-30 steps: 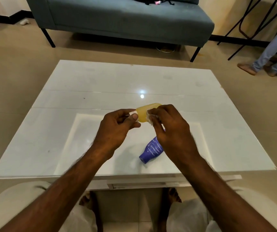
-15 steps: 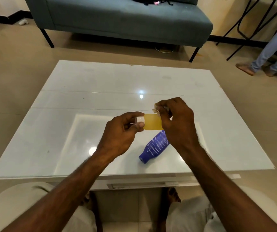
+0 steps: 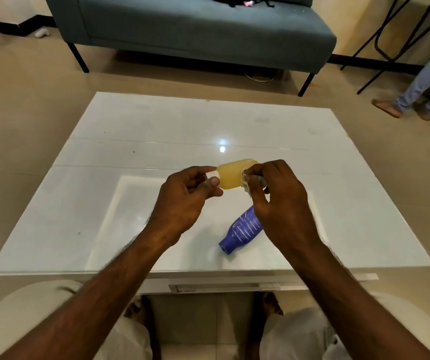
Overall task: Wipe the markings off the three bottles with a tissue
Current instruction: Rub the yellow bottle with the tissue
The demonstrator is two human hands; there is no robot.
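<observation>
Pinched between thumb and fingers of the left hand (image 3: 182,201) is the white cap (image 3: 212,175) end of a small yellow bottle (image 3: 233,174), which is held sideways up in the air over the white glass table (image 3: 120,157), roughly above its middle. Right hand (image 3: 281,201) is closed around a crumpled white tissue (image 3: 246,181) and has it pressed up against the other end of the yellow bottle, so both hands are basically clamped on the same little thing from opposite sides. Can't make out any marks on the yellow one from this angle, it just looks kinda cloudy. Down on the tabletop, partly tucked under the right hand, a blue bottle (image 3: 242,231) is lying on its side with its open neck pointing toward the near edge of the table, and it's got white scribbled lines all across its body. Only those two bottles show up in the shot. Past the table sits a teal sofa (image 3: 195,29) on a beige tiled floor, and someone's legs (image 3: 427,81) are poking in at the far right.
</observation>
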